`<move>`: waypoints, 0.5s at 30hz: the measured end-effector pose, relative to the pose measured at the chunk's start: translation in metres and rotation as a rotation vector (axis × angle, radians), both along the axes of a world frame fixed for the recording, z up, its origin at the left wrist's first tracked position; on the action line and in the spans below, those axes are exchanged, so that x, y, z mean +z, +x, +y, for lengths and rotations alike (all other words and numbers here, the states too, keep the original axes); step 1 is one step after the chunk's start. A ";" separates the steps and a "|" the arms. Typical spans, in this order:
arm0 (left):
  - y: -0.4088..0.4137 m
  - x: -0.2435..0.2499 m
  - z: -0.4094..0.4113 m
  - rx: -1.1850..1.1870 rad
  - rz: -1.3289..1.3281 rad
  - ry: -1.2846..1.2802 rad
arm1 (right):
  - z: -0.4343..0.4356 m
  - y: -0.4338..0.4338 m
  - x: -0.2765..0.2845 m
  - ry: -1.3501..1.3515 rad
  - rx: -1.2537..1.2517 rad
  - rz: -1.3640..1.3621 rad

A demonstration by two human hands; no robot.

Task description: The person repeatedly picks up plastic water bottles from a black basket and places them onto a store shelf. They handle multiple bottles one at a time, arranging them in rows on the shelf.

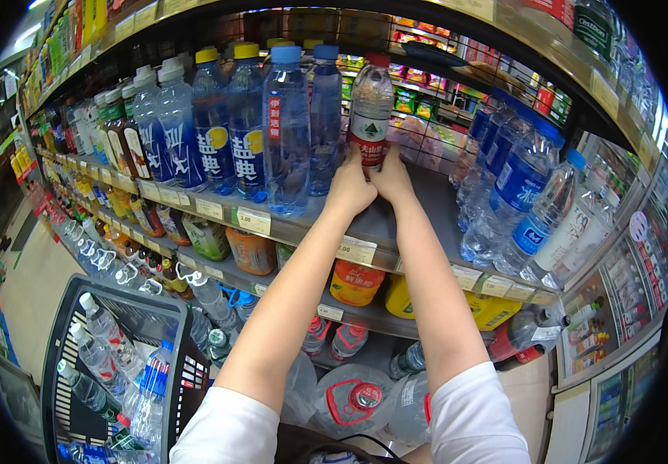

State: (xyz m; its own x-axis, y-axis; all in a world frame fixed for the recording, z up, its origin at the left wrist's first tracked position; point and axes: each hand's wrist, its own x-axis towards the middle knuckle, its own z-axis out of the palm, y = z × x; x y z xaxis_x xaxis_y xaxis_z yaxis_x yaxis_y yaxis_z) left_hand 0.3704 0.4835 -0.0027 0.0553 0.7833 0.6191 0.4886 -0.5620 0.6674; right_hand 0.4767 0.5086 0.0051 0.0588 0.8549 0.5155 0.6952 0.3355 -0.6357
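Note:
Both arms reach onto the store shelf (427, 197). Upright between my hands stands a clear water bottle (370, 95) with a red cap and a red and white label. My left hand (349, 182) grips its lower left side, and my right hand (393, 174) grips the lower right side. Fingers cover part of the label and the bottle's base, so I cannot tell whether it touches the shelf. Left of it is a blue-capped water bottle (287, 133). Blue-labelled water bottles (519, 168) stand to the right.
A dark plastic shopping basket (119, 284) at lower left holds several bottles. Large water jugs (348, 400) with red handles stand low in front of me. A wire mesh (427, 130) backs the shelf. Price tags (356, 249) line its front edge. An upper shelf (519, 29) overhangs.

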 end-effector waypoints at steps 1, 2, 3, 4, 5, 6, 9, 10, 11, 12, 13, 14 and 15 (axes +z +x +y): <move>0.001 0.001 0.000 -0.012 -0.013 -0.006 | 0.002 0.001 -0.002 0.015 -0.011 -0.003; 0.001 0.003 -0.001 -0.020 -0.025 -0.012 | 0.004 0.001 -0.003 0.030 -0.017 -0.004; 0.007 0.004 -0.002 -0.084 -0.044 0.056 | 0.006 0.009 -0.005 0.095 -0.023 -0.037; 0.009 0.001 -0.002 -0.024 -0.104 0.077 | 0.004 0.006 -0.002 0.061 0.024 0.032; 0.002 -0.004 0.005 0.044 -0.088 0.087 | 0.001 -0.005 0.004 0.049 0.066 0.023; 0.009 -0.003 0.004 0.032 -0.087 0.008 | 0.004 0.004 0.001 0.072 0.095 0.013; 0.015 -0.006 0.000 0.095 0.022 -0.006 | 0.017 0.015 -0.008 0.096 0.168 -0.043; 0.017 -0.003 -0.006 0.096 0.090 -0.081 | 0.022 0.024 -0.013 0.134 0.217 -0.083; 0.016 0.001 -0.013 0.057 0.102 -0.137 | 0.029 0.027 -0.019 0.106 0.218 -0.038; 0.007 0.006 -0.023 0.036 0.118 -0.147 | 0.018 0.015 -0.010 0.074 0.261 -0.022; 0.011 0.010 -0.033 -0.025 0.135 -0.143 | 0.028 0.029 -0.012 0.099 0.175 -0.036; 0.015 0.014 -0.043 -0.042 0.212 -0.010 | 0.037 0.044 -0.015 0.269 0.006 -0.111; 0.009 0.014 -0.048 -0.031 0.295 0.113 | 0.031 0.039 -0.007 0.456 -0.040 -0.128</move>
State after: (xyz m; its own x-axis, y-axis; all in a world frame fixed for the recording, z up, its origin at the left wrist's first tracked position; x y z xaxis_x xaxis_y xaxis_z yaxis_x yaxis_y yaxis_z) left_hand 0.3799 0.4355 0.0117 0.2685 0.7055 0.6559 0.6330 -0.6425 0.4319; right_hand 0.5158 0.5394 -0.0021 -0.0013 0.5380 0.8430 0.7760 0.5322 -0.3384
